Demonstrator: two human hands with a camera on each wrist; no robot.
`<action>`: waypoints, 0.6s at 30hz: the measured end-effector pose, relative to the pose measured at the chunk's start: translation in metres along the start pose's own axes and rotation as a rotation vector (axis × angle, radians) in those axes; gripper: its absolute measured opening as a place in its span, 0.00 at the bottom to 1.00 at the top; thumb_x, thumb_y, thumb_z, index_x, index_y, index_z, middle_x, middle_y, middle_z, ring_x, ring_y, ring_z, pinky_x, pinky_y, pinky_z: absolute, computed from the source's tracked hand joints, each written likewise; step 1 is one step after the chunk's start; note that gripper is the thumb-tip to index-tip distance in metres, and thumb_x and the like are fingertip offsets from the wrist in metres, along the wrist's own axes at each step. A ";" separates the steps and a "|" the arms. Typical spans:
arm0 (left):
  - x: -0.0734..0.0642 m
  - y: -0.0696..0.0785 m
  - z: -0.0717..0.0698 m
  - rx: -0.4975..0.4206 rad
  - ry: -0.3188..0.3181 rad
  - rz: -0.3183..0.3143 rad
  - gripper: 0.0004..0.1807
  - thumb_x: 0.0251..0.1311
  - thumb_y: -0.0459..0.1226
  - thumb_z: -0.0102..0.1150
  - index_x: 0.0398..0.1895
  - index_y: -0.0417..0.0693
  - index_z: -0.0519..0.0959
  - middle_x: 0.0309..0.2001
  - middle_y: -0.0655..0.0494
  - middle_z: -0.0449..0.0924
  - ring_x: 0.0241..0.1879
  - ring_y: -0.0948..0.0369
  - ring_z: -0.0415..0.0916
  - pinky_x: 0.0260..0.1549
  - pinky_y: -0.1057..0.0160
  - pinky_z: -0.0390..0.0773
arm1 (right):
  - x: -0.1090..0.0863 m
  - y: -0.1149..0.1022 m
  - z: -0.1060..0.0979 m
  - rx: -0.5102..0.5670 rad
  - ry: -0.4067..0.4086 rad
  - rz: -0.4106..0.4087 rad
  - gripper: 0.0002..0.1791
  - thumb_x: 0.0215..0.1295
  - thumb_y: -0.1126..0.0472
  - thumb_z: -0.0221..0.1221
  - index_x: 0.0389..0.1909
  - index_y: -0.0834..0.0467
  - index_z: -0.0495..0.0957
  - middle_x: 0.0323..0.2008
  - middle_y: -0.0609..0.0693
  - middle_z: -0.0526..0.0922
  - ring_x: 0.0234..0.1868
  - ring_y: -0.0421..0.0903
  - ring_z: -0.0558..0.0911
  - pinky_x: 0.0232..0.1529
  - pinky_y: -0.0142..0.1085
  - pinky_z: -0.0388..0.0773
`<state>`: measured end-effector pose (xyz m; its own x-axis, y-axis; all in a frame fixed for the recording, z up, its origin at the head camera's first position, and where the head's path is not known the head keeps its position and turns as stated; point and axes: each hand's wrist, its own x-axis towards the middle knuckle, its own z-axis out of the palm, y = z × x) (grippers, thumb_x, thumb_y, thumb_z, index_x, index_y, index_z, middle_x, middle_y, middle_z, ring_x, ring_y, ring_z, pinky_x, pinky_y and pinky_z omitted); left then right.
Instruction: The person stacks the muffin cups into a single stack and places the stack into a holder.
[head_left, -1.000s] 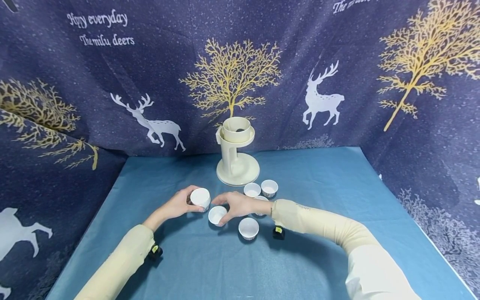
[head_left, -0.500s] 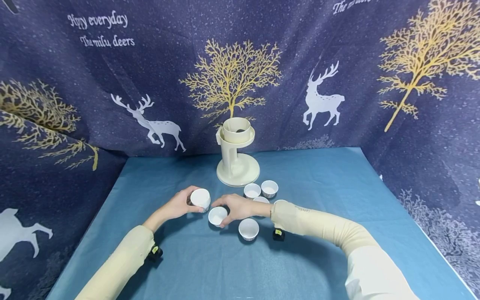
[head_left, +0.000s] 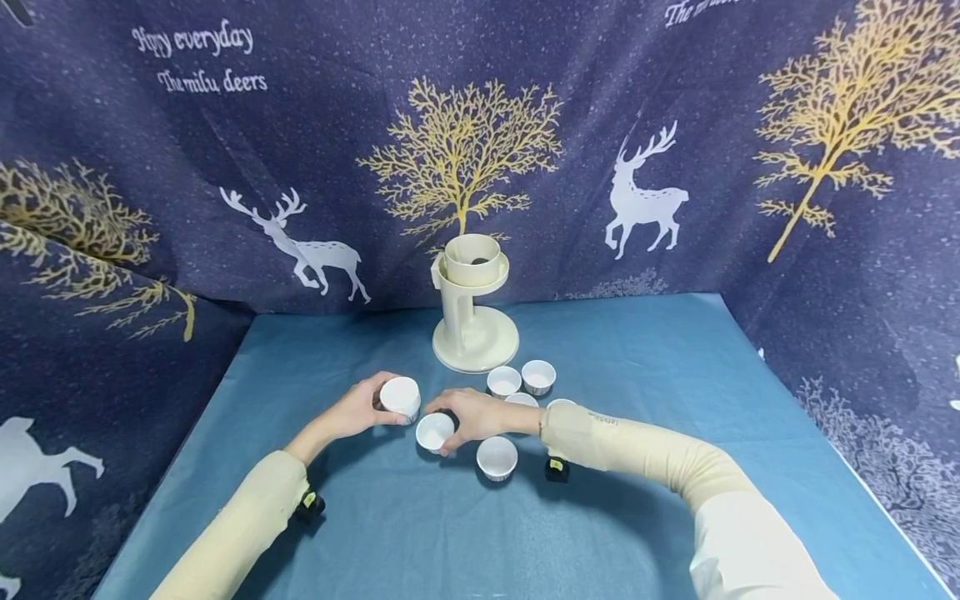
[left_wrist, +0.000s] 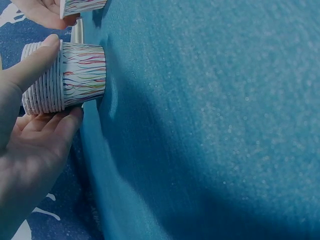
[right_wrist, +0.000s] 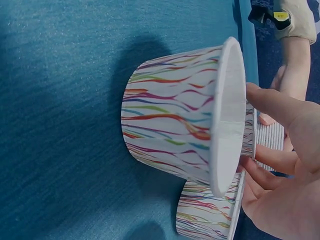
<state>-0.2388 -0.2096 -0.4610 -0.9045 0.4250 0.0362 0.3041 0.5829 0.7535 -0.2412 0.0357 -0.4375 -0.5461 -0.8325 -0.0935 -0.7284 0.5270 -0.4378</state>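
Observation:
My left hand [head_left: 356,410] grips a nested stack of white paper cups [left_wrist: 42,77] just above the table, thumb on one side and fingers on the other. The lowest cup shows coloured wavy lines. To the right of the stack, a single paper cup [head_left: 435,433] stands upright on the blue cloth. My right hand [head_left: 476,414] holds that cup between thumb and fingers. In the right wrist view, another upright paper cup [right_wrist: 170,117] fills the foreground and partly hides the held one.
Several more paper cups stand around my right forearm, including one in front [head_left: 497,458] and one behind [head_left: 539,377]; the sleeve partly covers another [head_left: 561,403]. A cream stand with a ring top [head_left: 476,337] rises at the back. A patterned curtain [head_left: 315,150] hangs behind the table.
My right hand has shifted slightly toward me, its thumb moving from across the cup's rim to its side. A cup behind the right sleeve has come into view. My left hand stays put.

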 end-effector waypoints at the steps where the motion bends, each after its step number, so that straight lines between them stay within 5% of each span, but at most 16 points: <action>1: 0.000 0.000 0.000 0.000 0.000 0.001 0.33 0.42 0.40 0.72 0.54 0.44 0.69 0.47 0.49 0.77 0.43 0.58 0.74 0.42 0.60 0.73 | 0.000 -0.001 0.000 -0.002 -0.002 0.004 0.36 0.46 0.47 0.69 0.57 0.54 0.71 0.54 0.47 0.75 0.56 0.43 0.73 0.56 0.32 0.68; 18: 0.000 0.001 -0.001 -0.047 -0.029 0.016 0.32 0.42 0.39 0.71 0.52 0.44 0.69 0.47 0.48 0.76 0.43 0.58 0.74 0.40 0.64 0.74 | 0.001 0.003 0.002 0.054 0.025 -0.040 0.34 0.50 0.47 0.66 0.58 0.51 0.69 0.56 0.44 0.75 0.55 0.39 0.74 0.53 0.29 0.70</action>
<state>-0.2388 -0.2098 -0.4590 -0.8901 0.4548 0.0300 0.3037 0.5427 0.7831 -0.2430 0.0359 -0.4409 -0.5277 -0.8478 -0.0528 -0.7270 0.4829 -0.4882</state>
